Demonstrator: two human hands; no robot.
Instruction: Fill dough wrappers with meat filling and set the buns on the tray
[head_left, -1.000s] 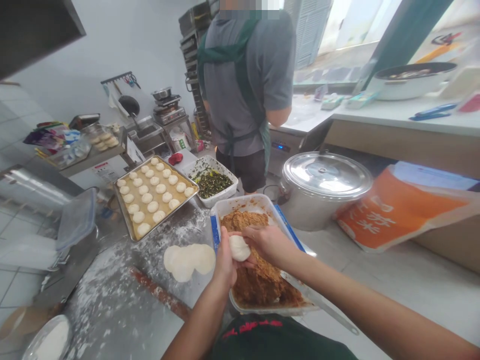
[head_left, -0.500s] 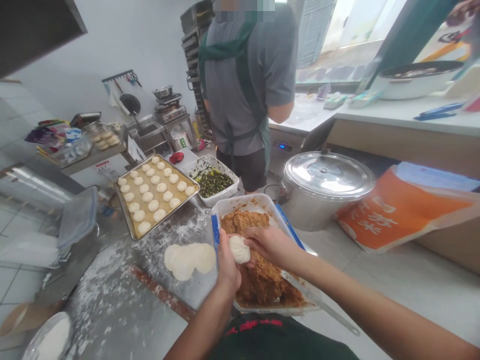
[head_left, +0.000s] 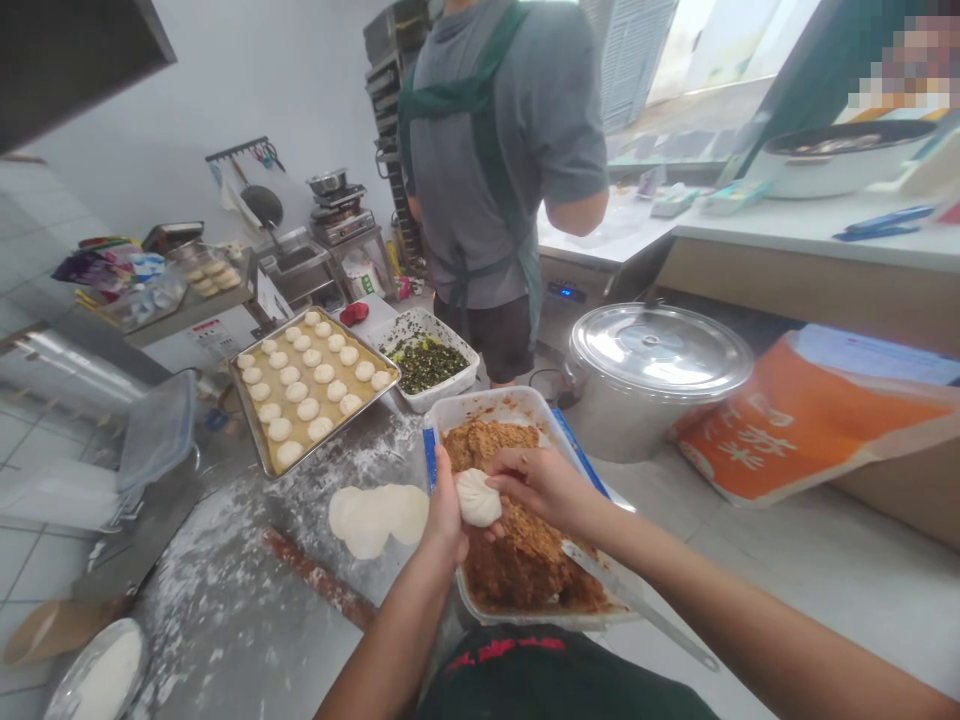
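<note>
A pleated white bun [head_left: 478, 498] rests in my left hand [head_left: 448, 515], whose fingers curl under it with the thumb up along its side. My right hand [head_left: 534, 487] pinches the dough at the bun's upper right edge. Both hands are above a plastic tub [head_left: 517, 400] of brown minced filling [head_left: 517, 560]. A metal spatula [head_left: 637, 600] lies in the filling, its handle over the tub's near right rim. Overlapping flat dough wrappers [head_left: 379, 520] lie left of my left hand. Close to my left forearm is a wooden rolling pin [head_left: 319, 578].
A lined tray [head_left: 259, 430] holds rows of buns. Behind the tub stands a white container [head_left: 461, 385] of chopped greens. A lidded steel pot [head_left: 637, 400] and an orange sack [head_left: 795, 425] are at right. A co-worker [head_left: 502, 150] stands beyond. A flour bowl [head_left: 105, 670] sits front left.
Both hands stay on the bun, which has turned slightly and shows its pleats differently. My left hand has shifted a little to the left. The co-worker's arm has moved slightly right.
</note>
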